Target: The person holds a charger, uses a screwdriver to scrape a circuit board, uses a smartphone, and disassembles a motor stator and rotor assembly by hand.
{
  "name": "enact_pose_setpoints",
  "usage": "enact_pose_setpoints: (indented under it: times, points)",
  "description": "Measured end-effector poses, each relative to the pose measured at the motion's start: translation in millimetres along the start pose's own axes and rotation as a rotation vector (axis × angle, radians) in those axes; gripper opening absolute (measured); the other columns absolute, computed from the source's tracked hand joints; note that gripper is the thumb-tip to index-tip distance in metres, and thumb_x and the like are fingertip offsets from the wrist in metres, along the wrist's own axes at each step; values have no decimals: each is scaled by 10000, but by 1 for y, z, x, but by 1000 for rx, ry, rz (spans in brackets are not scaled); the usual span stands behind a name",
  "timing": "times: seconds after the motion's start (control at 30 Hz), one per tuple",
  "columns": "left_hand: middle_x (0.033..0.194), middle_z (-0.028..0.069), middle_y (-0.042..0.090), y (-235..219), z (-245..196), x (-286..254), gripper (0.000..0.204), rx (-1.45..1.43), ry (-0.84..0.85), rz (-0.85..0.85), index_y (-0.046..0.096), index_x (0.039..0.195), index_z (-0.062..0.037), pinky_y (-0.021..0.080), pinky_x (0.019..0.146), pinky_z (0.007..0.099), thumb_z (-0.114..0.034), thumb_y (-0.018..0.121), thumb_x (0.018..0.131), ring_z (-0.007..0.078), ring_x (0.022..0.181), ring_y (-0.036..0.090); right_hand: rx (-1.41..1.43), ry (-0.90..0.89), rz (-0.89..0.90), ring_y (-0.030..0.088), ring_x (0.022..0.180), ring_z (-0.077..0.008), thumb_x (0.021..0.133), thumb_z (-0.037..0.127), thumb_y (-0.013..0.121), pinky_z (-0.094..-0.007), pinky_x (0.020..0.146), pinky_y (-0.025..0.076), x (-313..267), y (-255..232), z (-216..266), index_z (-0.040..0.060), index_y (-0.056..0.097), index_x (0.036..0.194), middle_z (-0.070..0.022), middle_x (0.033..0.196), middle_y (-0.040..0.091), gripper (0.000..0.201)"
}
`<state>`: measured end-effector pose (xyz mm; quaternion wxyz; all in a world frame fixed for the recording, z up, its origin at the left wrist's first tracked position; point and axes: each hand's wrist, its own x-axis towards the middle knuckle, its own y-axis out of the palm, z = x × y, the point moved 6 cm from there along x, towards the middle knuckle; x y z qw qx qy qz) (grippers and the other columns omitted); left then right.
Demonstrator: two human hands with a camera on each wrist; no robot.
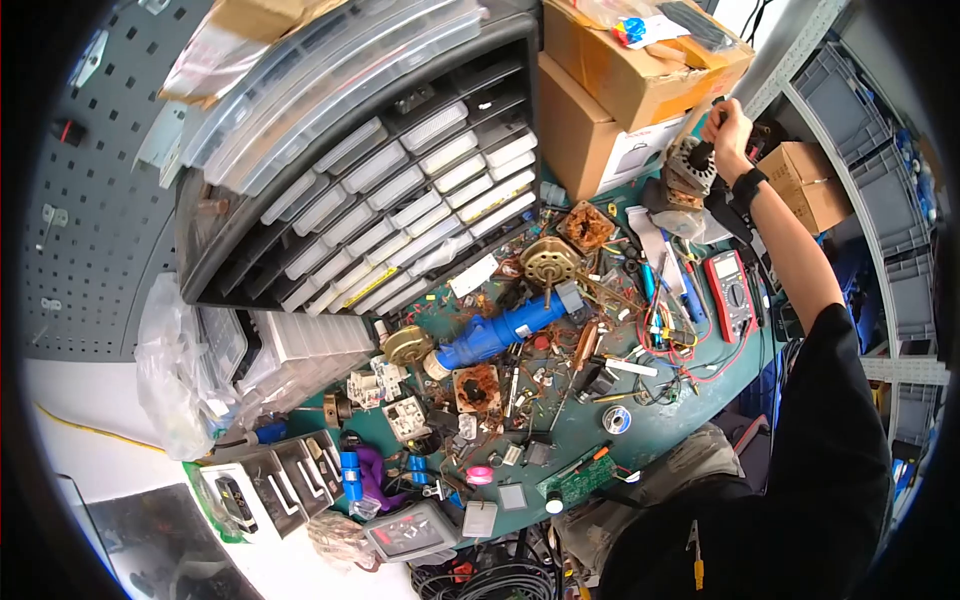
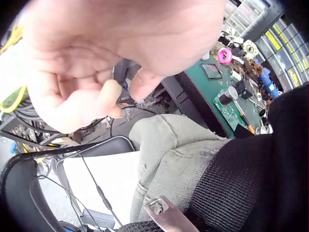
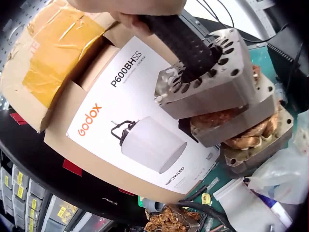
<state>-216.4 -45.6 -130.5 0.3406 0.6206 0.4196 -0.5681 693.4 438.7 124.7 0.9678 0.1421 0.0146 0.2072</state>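
Note:
At the upper right of the head view, my right hand [image 1: 730, 135] grips the top of a black handle [image 1: 701, 155]. The right wrist view shows the textured black handle [image 3: 186, 43] with its lower end in the round opening of a metal motor housing [image 3: 212, 94]. Below that housing, more metal plates and copper windings [image 3: 256, 133] are stacked. In the left wrist view, my left hand [image 2: 106, 63] hangs loosely curled above grey-green trousers [image 2: 169, 145], beside the bench, with nothing clearly held. The head view does not show the left hand.
Cardboard boxes [image 1: 640, 85] stand left of the motor stack. A red multimeter [image 1: 733, 295], a blue cylindrical tool [image 1: 510, 330] and scattered motor parts lie on the green bench [image 1: 690, 385]. A drawer cabinet [image 1: 400, 190] stands behind. A chair [image 2: 24, 179] is beside the left hand.

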Motion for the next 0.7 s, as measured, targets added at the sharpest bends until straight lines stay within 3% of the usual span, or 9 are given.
enact_pose_setpoints:
  times: [0.1,0.13,0.23,0.27,0.3,0.37,0.4,0.5,0.7]
  points:
    - [1025,113,571,21,-6,14,274,-17,17,12,607,1170,-167,454,611,393,-301,575,934,259,708,556,-193,27,87,482,514,-195,882,254,487,-338,546,398,5,2,4,44,451,662,-69,569,459,306]
    - [1017,111,573,29,-7,19,272,-26,22,16,608,1167,-167,452,610,391,-304,575,933,258,703,554,-324,77,140,567,626,-206,905,339,498,-334,655,470,10,-4,4,32,516,773,-75,651,531,335]
    - [994,102,576,53,-5,28,269,-64,31,22,611,1156,-168,446,604,387,-312,576,932,255,688,548,-391,169,97,606,707,-205,932,479,489,-316,737,502,-1,-11,4,28,535,892,-62,739,580,456]
    - [986,99,577,61,-5,29,268,-76,32,23,612,1153,-169,444,603,386,-315,576,931,254,683,546,-433,210,188,618,906,-227,923,620,473,-337,886,486,3,-17,-3,-2,535,1040,-99,934,606,637]
    - [978,97,578,65,-3,30,267,-86,34,23,612,1149,-169,442,601,384,-318,577,930,252,678,544,-431,213,185,618,906,-227,923,620,473,-337,886,486,8,-25,-13,-2,535,1040,-99,934,606,637]
    - [962,91,580,71,1,33,265,-101,37,22,614,1142,-170,438,597,382,-324,577,929,250,667,540,-638,-200,95,560,1082,-245,901,675,482,-361,990,415,6,-28,-2,-43,514,1183,-150,1117,580,772]
    - [954,88,582,74,2,34,265,-111,39,22,615,1138,-170,436,596,380,-327,577,928,249,662,538,-730,-36,123,483,1201,-252,897,684,488,-360,1056,340,6,-33,-3,-66,447,1318,-180,1274,517,861]
    - [930,80,585,84,12,33,262,-144,33,21,618,1128,-171,430,590,376,-335,578,927,246,647,532,-801,12,93,494,1181,-241,907,678,475,-341,1041,347,-24,-34,19,-66,434,1345,-177,1287,532,864]
    - [883,63,592,112,11,44,260,-199,41,58,623,1107,-174,418,580,368,-352,580,923,239,617,520,-784,-121,196,497,1267,-251,894,502,626,-351,1073,372,-46,-51,14,-54,423,1367,-199,1340,527,758]
